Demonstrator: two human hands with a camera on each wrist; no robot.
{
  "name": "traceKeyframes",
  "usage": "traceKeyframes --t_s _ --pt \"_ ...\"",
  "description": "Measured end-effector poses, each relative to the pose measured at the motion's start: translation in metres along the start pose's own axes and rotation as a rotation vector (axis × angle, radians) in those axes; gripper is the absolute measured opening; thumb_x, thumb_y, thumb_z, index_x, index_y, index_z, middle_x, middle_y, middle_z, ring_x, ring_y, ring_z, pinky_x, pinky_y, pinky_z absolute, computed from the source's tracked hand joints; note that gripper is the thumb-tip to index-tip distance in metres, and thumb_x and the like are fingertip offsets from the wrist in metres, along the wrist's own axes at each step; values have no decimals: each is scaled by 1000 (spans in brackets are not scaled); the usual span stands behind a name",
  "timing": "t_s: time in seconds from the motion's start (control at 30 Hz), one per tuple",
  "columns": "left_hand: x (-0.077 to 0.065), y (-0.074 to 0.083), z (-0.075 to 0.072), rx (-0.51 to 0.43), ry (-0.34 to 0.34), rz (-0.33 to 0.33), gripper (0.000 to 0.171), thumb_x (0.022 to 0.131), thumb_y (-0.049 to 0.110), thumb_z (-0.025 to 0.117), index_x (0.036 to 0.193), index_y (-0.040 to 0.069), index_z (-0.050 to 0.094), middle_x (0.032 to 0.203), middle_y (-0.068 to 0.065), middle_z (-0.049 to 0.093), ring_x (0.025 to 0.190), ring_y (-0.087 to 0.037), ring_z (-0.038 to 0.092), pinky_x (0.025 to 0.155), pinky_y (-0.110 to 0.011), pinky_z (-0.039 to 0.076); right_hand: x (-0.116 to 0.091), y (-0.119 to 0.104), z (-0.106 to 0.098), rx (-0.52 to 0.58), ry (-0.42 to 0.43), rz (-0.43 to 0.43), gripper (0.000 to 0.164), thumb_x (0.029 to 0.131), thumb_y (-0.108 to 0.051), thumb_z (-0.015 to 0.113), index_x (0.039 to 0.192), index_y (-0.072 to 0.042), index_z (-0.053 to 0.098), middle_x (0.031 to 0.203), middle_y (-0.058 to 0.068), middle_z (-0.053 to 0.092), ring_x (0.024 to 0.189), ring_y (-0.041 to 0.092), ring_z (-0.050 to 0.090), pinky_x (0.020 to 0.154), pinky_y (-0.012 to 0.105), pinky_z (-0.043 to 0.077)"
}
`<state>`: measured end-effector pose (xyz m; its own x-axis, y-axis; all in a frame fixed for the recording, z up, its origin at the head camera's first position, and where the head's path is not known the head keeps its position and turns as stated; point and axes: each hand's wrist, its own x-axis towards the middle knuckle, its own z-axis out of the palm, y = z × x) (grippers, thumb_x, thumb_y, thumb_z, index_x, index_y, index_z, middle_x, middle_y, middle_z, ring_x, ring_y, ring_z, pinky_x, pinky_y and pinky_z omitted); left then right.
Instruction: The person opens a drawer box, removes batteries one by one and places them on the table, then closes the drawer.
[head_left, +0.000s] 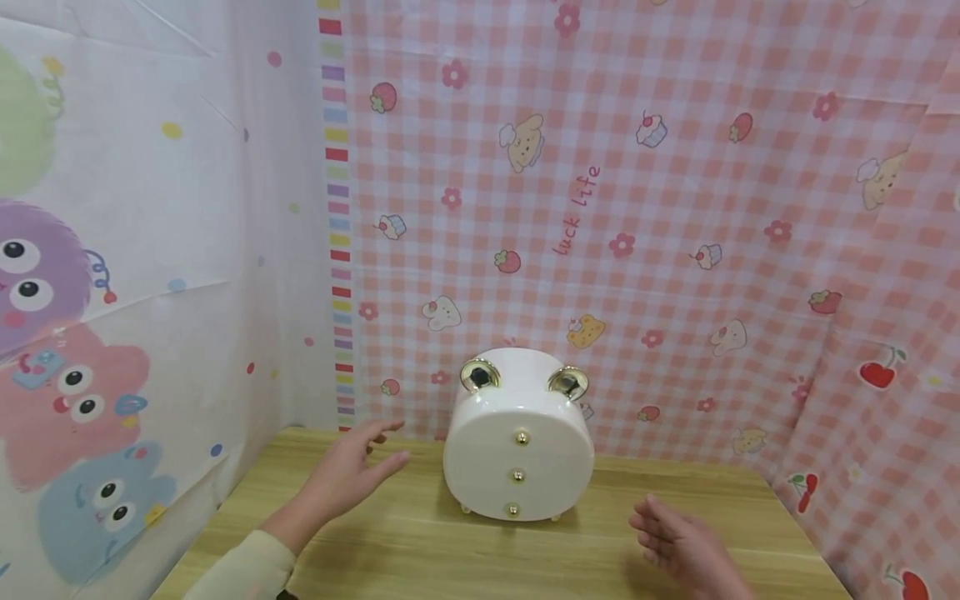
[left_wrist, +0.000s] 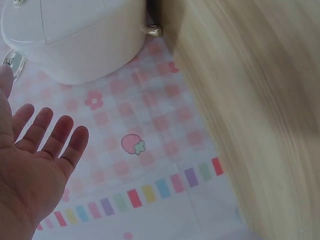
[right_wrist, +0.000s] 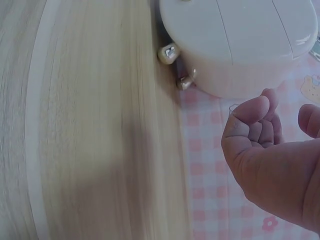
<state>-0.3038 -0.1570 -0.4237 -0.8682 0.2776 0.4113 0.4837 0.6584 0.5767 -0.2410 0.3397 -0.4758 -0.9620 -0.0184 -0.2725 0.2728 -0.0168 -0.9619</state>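
Note:
A glossy white rounded box (head_left: 483,462) stands upright on the table, with three small gold knobs down its front. Two gold ring-shaped fittings (head_left: 568,383) stick up from its top, and short gold feet (right_wrist: 169,53) hold it up. Thin seams across its front show in the wrist views. To the left of the box, my left hand (head_left: 348,471) is apart from it, fingers spread and nothing held. My right hand (head_left: 684,542) hovers on the box's other side, lower and nearer, its fingers loosely bent around nothing.
The wood-grain table (head_left: 412,558) runs back to a pink checked cloth (head_left: 675,192) hanging close behind the box. A white cloth (head_left: 247,350) with cartoon figures hangs on the left, and more printed cloth hangs on the right.

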Motion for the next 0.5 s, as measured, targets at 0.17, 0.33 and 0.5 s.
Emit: traceKeyframes --t_s 0.17,0.33,0.5 --pt "6 6 -1 9 -1 10 54 101 35 75 149 14 62 149 -11 66 125 -34 67 102 -56 59 -2 -2 5 11 -27 -7 45 109 -53 57 124 -12 68 113 -5 74 102 11 67 91 30 60" --pt "12 12 -2 22 -4 12 53 101 33 75 149 14 62 150 -11 65 126 -37 67 103 -57 58 -2 -4 7 16 -59 -12 43 109 -52 56 123 -14 69 112 -6 74 100 10 67 90 29 59" --pt "19 18 -4 32 -6 24 54 101 36 75 149 13 61 150 -13 65 127 -37 67 102 -57 59 -2 -4 7 27 -65 -6 42 109 -53 56 121 -16 70 110 -7 74 99 10 67 89 28 59"
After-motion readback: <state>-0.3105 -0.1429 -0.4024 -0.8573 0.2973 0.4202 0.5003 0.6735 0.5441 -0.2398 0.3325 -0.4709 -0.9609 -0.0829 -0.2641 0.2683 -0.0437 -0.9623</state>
